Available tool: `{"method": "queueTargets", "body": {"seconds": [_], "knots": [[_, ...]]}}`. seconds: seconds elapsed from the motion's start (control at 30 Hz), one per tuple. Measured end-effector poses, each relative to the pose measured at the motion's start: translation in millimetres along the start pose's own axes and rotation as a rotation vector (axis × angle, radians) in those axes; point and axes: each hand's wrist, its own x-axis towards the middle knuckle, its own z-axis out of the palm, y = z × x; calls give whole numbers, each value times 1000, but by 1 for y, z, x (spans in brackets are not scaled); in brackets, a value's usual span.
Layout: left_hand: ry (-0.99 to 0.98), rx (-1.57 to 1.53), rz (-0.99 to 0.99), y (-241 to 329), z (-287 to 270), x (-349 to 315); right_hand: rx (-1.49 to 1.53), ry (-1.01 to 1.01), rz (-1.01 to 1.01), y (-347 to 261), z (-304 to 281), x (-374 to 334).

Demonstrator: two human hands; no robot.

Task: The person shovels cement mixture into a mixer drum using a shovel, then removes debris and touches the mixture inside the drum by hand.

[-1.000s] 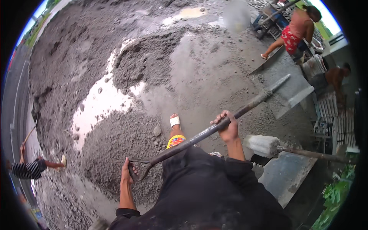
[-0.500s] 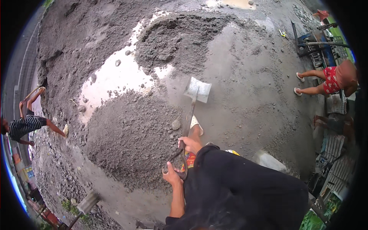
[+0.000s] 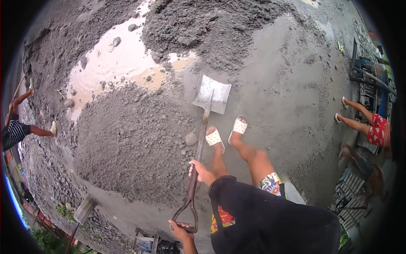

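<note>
A shovel (image 3: pixel 202 139) with a square, pale blade (image 3: pixel 212 94) and a dark shaft stretches forward before me. My left hand (image 3: pixel 181 232) closes round its D-shaped grip near the lower edge. Farther up, my right hand (image 3: pixel 200 171) wraps round the shaft. The blade shines and bears no visible load; whether it touches the ground, I cannot tell. Left of the shaft spreads a mound of grey sandy gravel (image 3: pixel 131 144), with one larger stone (image 3: pixel 191 139) beside the shaft. My feet in white slippers (image 3: pixel 215 137) stand right of the shovel.
Pale muddy water (image 3: pixel 114 59) lies between the mound and a darker heap (image 3: pixel 203 34) beyond. At the far left, a person in a striped shirt (image 3: pixel 19 134) holds a long handle. Another in red shorts (image 3: pixel 377 129) stands far right. A second shovel-like tool (image 3: pixel 85 210) shows lower left.
My hands have drawn back toward the lower edge with the shovel, and its blade sits slightly farther left. Both of my feet now show. The whole view has shifted.
</note>
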Motion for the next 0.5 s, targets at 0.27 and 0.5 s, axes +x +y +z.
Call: {"method": "queueTargets", "body": {"seconds": [0.27, 0.5], "knots": [[163, 24, -82, -22, 144, -4, -204, 203, -40, -153, 36, 16], [57, -59, -210, -87, 364, 25, -422, 222, -310, -368, 63, 70]]}}
